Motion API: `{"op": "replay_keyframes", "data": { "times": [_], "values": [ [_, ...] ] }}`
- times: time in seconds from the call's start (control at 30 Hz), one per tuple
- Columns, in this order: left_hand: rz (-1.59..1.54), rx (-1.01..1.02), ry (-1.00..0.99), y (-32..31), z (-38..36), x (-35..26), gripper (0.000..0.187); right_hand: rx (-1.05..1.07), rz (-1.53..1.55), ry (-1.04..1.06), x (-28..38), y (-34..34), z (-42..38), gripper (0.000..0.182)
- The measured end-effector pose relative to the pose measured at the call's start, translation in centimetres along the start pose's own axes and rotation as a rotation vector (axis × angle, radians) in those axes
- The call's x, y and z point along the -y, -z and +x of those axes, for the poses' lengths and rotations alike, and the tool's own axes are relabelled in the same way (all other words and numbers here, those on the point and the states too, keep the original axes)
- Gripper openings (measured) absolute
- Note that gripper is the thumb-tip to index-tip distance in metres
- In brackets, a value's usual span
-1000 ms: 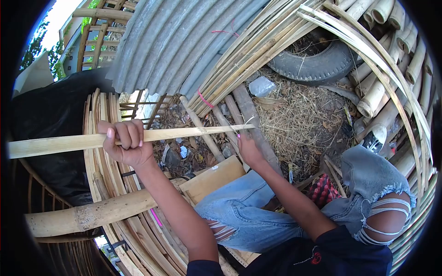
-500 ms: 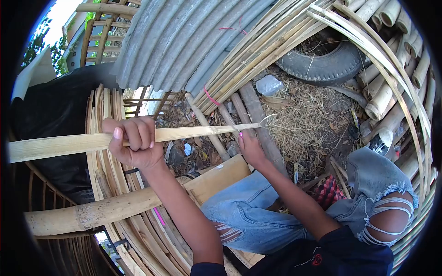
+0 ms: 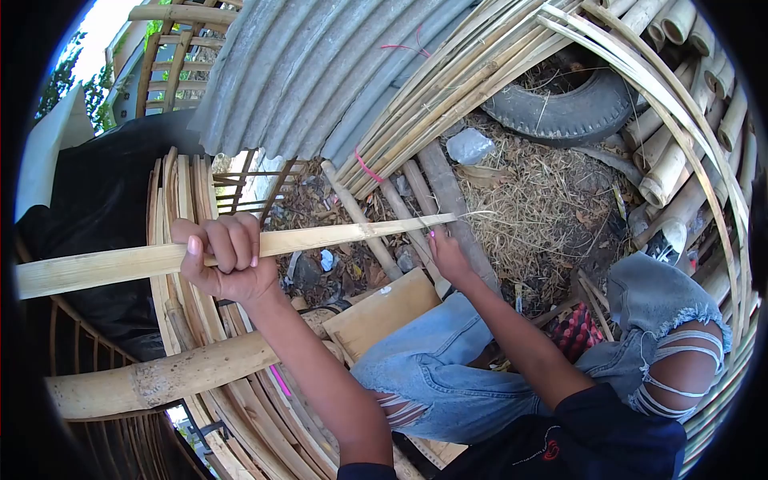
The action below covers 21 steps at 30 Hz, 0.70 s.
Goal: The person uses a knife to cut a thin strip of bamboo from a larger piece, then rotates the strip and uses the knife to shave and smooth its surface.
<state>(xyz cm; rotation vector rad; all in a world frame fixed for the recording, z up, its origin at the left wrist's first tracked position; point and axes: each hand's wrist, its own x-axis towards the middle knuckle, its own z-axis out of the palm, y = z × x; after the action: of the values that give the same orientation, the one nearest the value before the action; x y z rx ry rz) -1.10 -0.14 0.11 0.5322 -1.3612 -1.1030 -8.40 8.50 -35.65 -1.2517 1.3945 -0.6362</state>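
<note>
A long pale bamboo strip (image 3: pixel 320 238) runs from the left edge to the middle of the view, narrowing toward its right end. My left hand (image 3: pixel 226 260) is wrapped around it, fingers curled over the top and thumb up. Beside the narrow end is my right hand (image 3: pixel 450 260), its fingers closed just under the strip. What those fingers hold is hidden. A thin pale curl (image 3: pixel 482 213) sticks out past the strip's tip. Below the hands, a thick bamboo pole (image 3: pixel 200 370) lies crosswise, with a flat tan board (image 3: pixel 384 314) at its right end.
Split bamboo strips (image 3: pixel 264 416) are stacked under the pole. A tied bundle of strips (image 3: pixel 448 84) leans at the upper middle beside corrugated metal sheets (image 3: pixel 320 72). A tyre (image 3: pixel 560 112) and bamboo poles (image 3: pixel 664 180) lie at the upper right. Dry shavings (image 3: pixel 552 192) cover the ground.
My right hand has shifted slightly right toward the strip's tip. My left hand, still gripping the strip, has moved a little left and down.
</note>
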Motion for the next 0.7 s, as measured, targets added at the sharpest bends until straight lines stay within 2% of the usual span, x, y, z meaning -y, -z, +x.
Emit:
{"op": "replay_keyframes", "data": {
  "times": [0.03,0.1,0.17,0.23,0.3,0.33,0.4,0.5,0.53,0.6,0.7],
  "values": [
    [-0.04,0.028,-0.022,0.2,-0.2,-0.1,0.024,0.011,-0.004,0.0,-2.7,-1.1,0.2,0.022],
    [-0.044,0.042,-0.041,0.1,-0.4,-0.2,0.024,-0.017,-0.207,-0.287,-10.4,-1.9,2.4,0.023],
    [0.044,-0.016,0.002,-0.1,-0.6,-0.5,0.025,0.01,-0.247,-0.25,-11.8,-0.4,3.3,0.023],
    [0.046,-0.007,0.006,-0.1,-0.7,-0.6,0.025,0.055,-0.302,-0.218,-10.5,-0.2,3.1,0.023],
    [0.019,0.017,0.011,0.2,-0.7,-0.6,0.025,-0.059,-0.129,-0.181,-8.2,-1.0,2.4,0.02],
    [0.033,0.006,0.008,0.2,-0.8,-0.7,0.024,-0.052,-0.132,-0.184,-6.5,-1.0,1.8,0.02],
    [0.035,-0.01,0.006,0.5,-0.9,-0.8,0.024,-0.09,0.11,0.056,-3.7,-1.1,0.1,0.021],
    [0.03,-0.027,-0.005,1.1,-1.1,-1.0,0.023,-0.039,0.037,-0.039,-2.9,-0.9,-0.2,0.022],
    [0.003,-0.023,-0.029,1.4,-1.2,-1.1,0.024,-0.035,0.027,-0.036,-4.9,-1.1,-0.1,0.022],
    [-0.03,-0.005,-0.068,1.3,-1.3,-0.9,0.025,0.006,-0.307,-0.265,-10.8,-1.7,1.6,0.024],
    [0.014,-0.05,-0.041,1.3,-1.1,-1.1,0.026,-0.01,-0.15,-0.27,-10.2,-1.0,3.7,0.026]
  ]
}}
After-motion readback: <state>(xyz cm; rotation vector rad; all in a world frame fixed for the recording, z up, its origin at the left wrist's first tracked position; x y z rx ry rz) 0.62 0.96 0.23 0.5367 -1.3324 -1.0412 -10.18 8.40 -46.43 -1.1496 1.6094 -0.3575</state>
